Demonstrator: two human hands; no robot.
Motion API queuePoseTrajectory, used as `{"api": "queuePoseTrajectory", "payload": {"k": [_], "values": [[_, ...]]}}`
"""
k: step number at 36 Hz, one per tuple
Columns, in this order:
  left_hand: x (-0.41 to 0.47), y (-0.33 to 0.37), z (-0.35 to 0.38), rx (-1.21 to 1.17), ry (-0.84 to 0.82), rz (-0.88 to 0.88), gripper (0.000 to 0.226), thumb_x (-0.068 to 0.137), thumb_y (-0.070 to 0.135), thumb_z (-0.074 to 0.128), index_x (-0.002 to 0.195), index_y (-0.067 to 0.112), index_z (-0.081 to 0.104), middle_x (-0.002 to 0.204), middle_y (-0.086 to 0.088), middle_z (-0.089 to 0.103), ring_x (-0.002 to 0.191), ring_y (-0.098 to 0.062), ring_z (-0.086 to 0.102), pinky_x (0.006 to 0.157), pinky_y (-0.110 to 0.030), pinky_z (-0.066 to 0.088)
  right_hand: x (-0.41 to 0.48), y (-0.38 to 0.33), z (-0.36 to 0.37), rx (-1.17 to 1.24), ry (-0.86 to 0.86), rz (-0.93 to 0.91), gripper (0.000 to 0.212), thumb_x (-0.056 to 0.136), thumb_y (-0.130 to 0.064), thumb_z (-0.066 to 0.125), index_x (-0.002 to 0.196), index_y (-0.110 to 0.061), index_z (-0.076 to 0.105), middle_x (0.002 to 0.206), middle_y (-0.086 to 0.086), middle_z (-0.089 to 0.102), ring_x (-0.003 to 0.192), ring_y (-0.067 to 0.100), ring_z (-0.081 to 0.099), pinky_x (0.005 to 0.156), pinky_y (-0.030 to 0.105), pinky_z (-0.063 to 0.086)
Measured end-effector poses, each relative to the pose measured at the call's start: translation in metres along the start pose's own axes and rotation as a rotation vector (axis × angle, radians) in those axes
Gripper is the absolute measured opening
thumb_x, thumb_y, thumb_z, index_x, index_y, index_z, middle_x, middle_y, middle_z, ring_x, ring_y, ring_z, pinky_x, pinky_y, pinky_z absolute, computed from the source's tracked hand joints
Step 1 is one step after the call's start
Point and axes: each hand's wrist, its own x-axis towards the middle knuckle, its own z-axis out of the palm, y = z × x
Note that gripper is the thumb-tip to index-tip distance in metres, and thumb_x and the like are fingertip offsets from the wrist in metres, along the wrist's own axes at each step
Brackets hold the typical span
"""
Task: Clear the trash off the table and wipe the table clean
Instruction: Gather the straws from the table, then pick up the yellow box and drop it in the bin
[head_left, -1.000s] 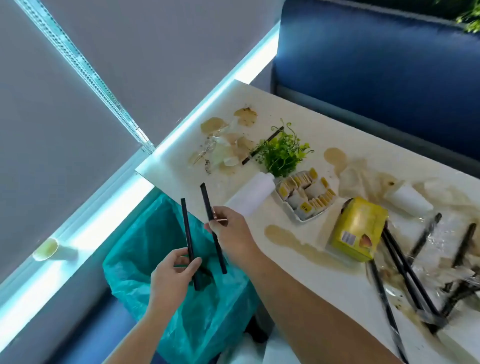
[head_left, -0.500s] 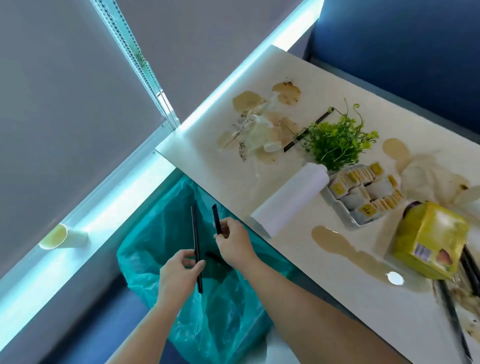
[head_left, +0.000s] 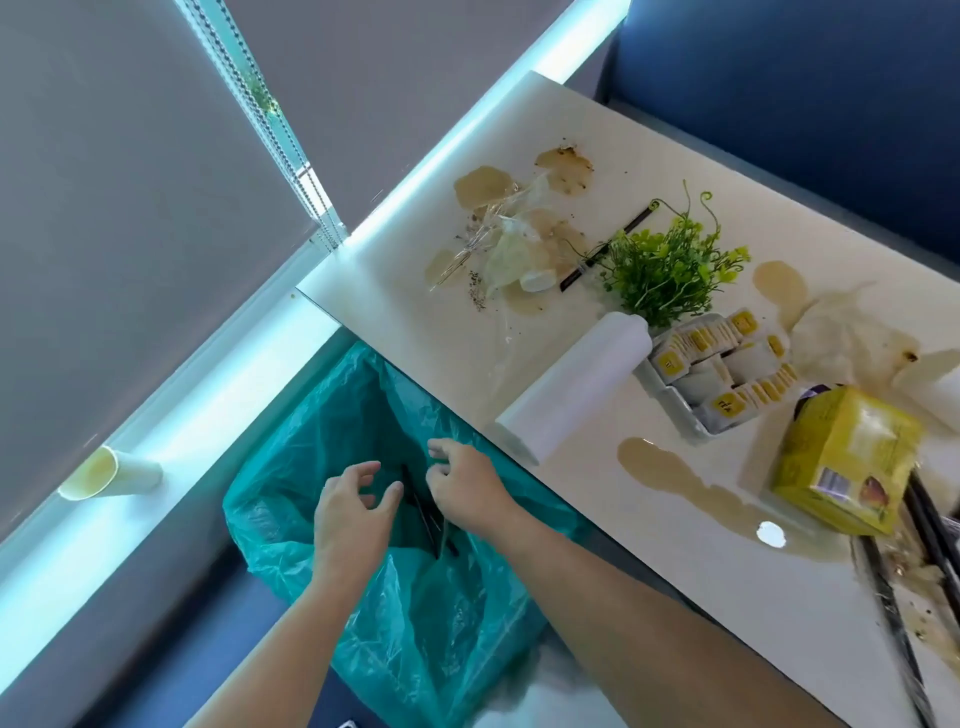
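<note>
My left hand (head_left: 353, 514) and my right hand (head_left: 467, 488) hover over the mouth of a teal trash bag (head_left: 322, 441) beside the white table (head_left: 415, 332). Both hands have loose, spread fingers and hold nothing. Black straws (head_left: 431, 514) lie inside the bag between the hands. On the table are brown spills (head_left: 670, 473), crumpled clear wrappers (head_left: 509, 244), another black straw (head_left: 602, 249) and a paper towel roll (head_left: 571, 384).
A green plant (head_left: 670, 270), a tray of yellow-labelled sachets (head_left: 727, 374) and a yellow box (head_left: 847, 462) stand on the table. More black straws (head_left: 930, 525) lie at the right edge. A paper cup (head_left: 109, 473) lies on the window ledge. A blue seat (head_left: 779, 104) is behind.
Each hand held a black straw over the bag; both have let go and the straws have dropped into the bag. The view has shifted left.
</note>
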Motion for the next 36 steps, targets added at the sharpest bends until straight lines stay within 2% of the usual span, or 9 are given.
{"api": "queuePoseTrajectory", "payload": {"k": [3, 7, 12, 16, 22, 25, 27, 32, 36], "values": [[-0.002, 0.024, -0.004, -0.047, 0.056, 0.056, 0.037, 0.095, 0.031, 0.071, 0.130, 0.022, 0.064, 0.119, 0.002, 0.061, 0.088, -0.004, 0.063, 0.078, -0.018, 0.039, -0.008, -0.008, -0.010, 0.044, 0.088, -0.081, 0.043, 0.101, -0.012, 0.050, 0.143, -0.012, 0.057, 0.140, 0.001, 0.063, 0.126, 0.014, 0.059, 0.113, 0.031, 0.044], [-0.001, 0.059, -0.011, -0.093, 0.103, 0.117, 0.042, 0.096, 0.034, 0.070, 0.135, 0.024, 0.060, 0.115, 0.004, 0.065, 0.085, -0.001, 0.062, 0.082, -0.026, 0.042, -0.019, -0.025, -0.031, 0.104, 0.226, -0.149, 0.030, 0.098, -0.012, 0.057, 0.125, -0.015, 0.069, 0.116, -0.003, 0.074, 0.106, 0.013, 0.069, 0.106, 0.035, 0.051], [0.000, 0.113, -0.012, -0.152, 0.096, 0.191, 0.037, 0.097, 0.038, 0.067, 0.132, 0.026, 0.062, 0.116, 0.004, 0.068, 0.085, -0.004, 0.066, 0.079, -0.024, 0.044, -0.047, -0.040, -0.075, 0.244, 0.312, -0.225, 0.032, 0.099, -0.010, 0.054, 0.128, -0.015, 0.066, 0.106, -0.007, 0.074, 0.095, 0.008, 0.072, 0.096, 0.037, 0.058], [-0.008, 0.158, 0.000, -0.165, 0.056, 0.261, 0.032, 0.098, 0.040, 0.065, 0.129, 0.033, 0.063, 0.115, 0.008, 0.066, 0.084, 0.001, 0.064, 0.068, -0.015, 0.042, -0.063, -0.035, -0.118, 0.337, 0.413, -0.257, 0.030, 0.096, -0.001, 0.051, 0.115, -0.017, 0.067, 0.096, -0.005, 0.073, 0.089, 0.011, 0.071, 0.093, 0.040, 0.059], [-0.028, 0.217, 0.038, -0.139, -0.036, 0.390, 0.032, 0.097, 0.038, 0.065, 0.129, 0.033, 0.063, 0.113, 0.009, 0.064, 0.083, 0.000, 0.063, 0.070, -0.019, 0.043, -0.087, -0.002, -0.191, 0.399, 0.579, -0.228, 0.030, 0.095, 0.005, 0.048, 0.112, -0.013, 0.067, 0.098, 0.003, 0.071, 0.088, 0.013, 0.065, 0.088, 0.040, 0.058], [-0.043, 0.243, 0.061, -0.134, -0.101, 0.440, 0.032, 0.097, 0.037, 0.066, 0.128, 0.034, 0.061, 0.114, 0.010, 0.064, 0.084, -0.001, 0.064, 0.072, -0.018, 0.045, -0.099, 0.023, -0.226, 0.377, 0.682, -0.215, 0.024, 0.095, 0.000, 0.053, 0.104, -0.016, 0.069, 0.092, -0.004, 0.070, 0.080, 0.002, 0.062, 0.077, 0.026, 0.053], [-0.054, 0.259, 0.080, -0.127, -0.149, 0.468, 0.030, 0.097, 0.035, 0.067, 0.126, 0.035, 0.060, 0.113, 0.011, 0.063, 0.083, -0.001, 0.064, 0.072, -0.020, 0.047, -0.107, 0.042, -0.247, 0.361, 0.760, -0.202, 0.021, 0.095, -0.004, 0.055, 0.100, -0.019, 0.068, 0.091, -0.006, 0.069, 0.083, 0.005, 0.062, 0.078, 0.023, 0.050], [-0.082, 0.289, 0.135, -0.077, -0.290, 0.518, 0.036, 0.096, 0.035, 0.069, 0.131, 0.034, 0.058, 0.111, 0.011, 0.063, 0.083, -0.003, 0.066, 0.074, -0.030, 0.055, -0.129, 0.098, -0.294, 0.366, 0.905, -0.081, 0.019, 0.100, -0.010, 0.057, 0.113, -0.017, 0.068, 0.103, -0.004, 0.067, 0.091, 0.004, 0.061, 0.081, 0.013, 0.046], [-0.104, 0.306, 0.181, -0.082, -0.398, 0.502, 0.037, 0.094, 0.031, 0.072, 0.128, 0.035, 0.057, 0.111, 0.009, 0.064, 0.081, -0.007, 0.066, 0.073, -0.036, 0.059, -0.146, 0.135, -0.319, 0.359, 0.980, 0.027, 0.021, 0.097, -0.005, 0.055, 0.109, -0.018, 0.066, 0.100, -0.009, 0.061, 0.089, 0.013, 0.060, 0.080, 0.026, 0.049]]}}
